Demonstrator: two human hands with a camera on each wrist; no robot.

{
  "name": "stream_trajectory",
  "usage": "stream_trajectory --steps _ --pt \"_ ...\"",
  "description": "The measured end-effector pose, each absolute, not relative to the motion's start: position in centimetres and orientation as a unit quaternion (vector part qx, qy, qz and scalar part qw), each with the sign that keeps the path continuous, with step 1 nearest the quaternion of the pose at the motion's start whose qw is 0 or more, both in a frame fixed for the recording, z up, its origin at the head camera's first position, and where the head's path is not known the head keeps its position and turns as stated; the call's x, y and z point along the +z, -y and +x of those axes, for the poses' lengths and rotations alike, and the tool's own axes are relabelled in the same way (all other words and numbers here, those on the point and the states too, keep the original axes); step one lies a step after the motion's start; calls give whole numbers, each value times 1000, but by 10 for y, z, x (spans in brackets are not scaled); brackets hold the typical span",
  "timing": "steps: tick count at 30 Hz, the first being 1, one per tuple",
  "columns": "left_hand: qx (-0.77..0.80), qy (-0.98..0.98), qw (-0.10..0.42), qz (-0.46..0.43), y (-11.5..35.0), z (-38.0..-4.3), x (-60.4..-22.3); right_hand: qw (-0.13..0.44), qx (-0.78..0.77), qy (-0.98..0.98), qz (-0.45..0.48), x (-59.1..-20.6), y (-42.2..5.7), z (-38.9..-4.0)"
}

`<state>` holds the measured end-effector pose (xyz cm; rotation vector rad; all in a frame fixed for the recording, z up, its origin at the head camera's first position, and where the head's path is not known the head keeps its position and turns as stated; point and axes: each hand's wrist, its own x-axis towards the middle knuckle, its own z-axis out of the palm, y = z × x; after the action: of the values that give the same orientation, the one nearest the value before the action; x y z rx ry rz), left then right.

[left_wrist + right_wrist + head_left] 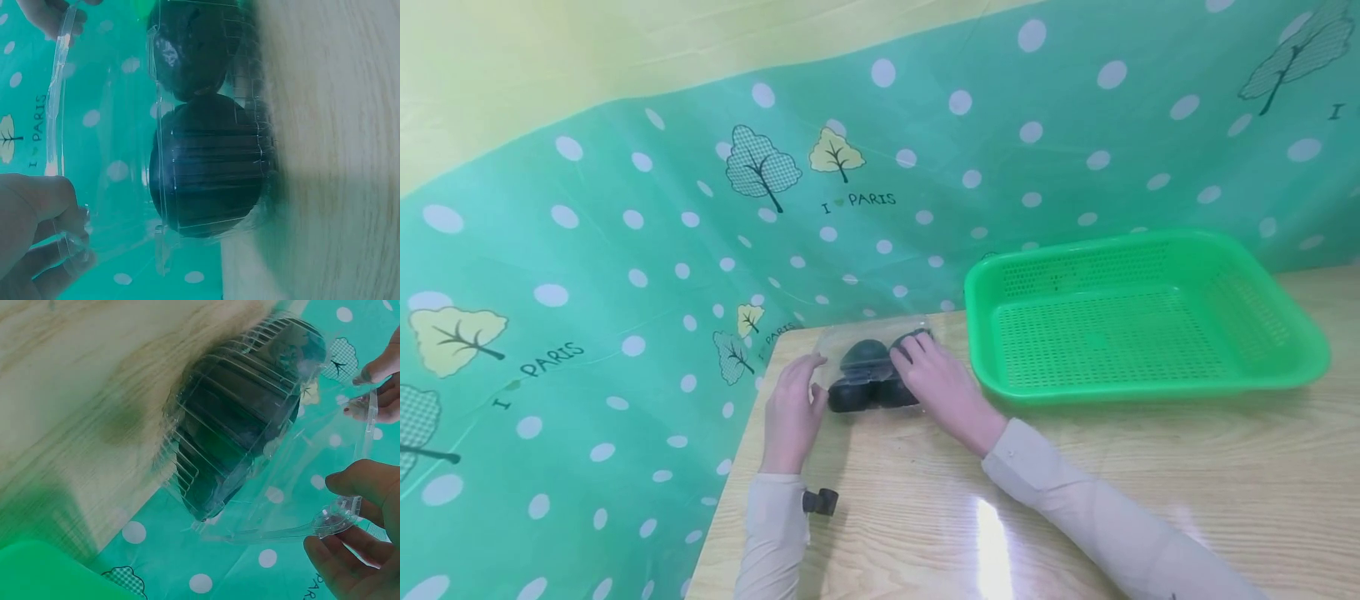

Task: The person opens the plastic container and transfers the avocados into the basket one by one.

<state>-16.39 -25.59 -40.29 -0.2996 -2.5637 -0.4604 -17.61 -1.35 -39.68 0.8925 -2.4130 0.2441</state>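
A clear plastic clamshell box (161,215) stands on the table with several dark, rounded fruits (206,165) inside, avocado-like in look. Its hinged lid (57,106) is raised. My left hand (793,412) is at the box's left side; thumb and fingers pinch a lid corner, plainest in the left wrist view. On the other side, my right hand (940,379) pinches the opposite lid corner, as the right wrist view shows. In the head view the right fingers partly cover one fruit. Both hands grip only the lid, apart from the fruits.
A green plastic basket (1150,392) with perforated walls stands right of the box. Behind and to the left hangs a teal dotted cloth (647,325) along the edge of the wooden table (910,508). A small black device (820,502) sits at the left wrist.
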Motion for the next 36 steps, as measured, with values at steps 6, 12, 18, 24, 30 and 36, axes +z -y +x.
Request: stream_trajectory --steps 6,12,18,24,30,36 --pt "-183 944 256 -102 256 -164 -402 283 114 893 332 -397 13 -179" --pt "-202 942 249 -103 259 -166 -400 267 132 895 332 -393 11 -181" --pt "-225 939 240 -102 263 -166 -399 261 146 897 326 -390 9 -182" --pt "-246 931 252 -97 264 -166 -400 275 154 894 320 -390 9 -184" --pt "-249 929 262 -85 264 -167 -398 288 177 883 327 -390 9 -185" --pt "-249 931 260 -63 264 -167 -398 305 187 872 335 -390 8 -187"
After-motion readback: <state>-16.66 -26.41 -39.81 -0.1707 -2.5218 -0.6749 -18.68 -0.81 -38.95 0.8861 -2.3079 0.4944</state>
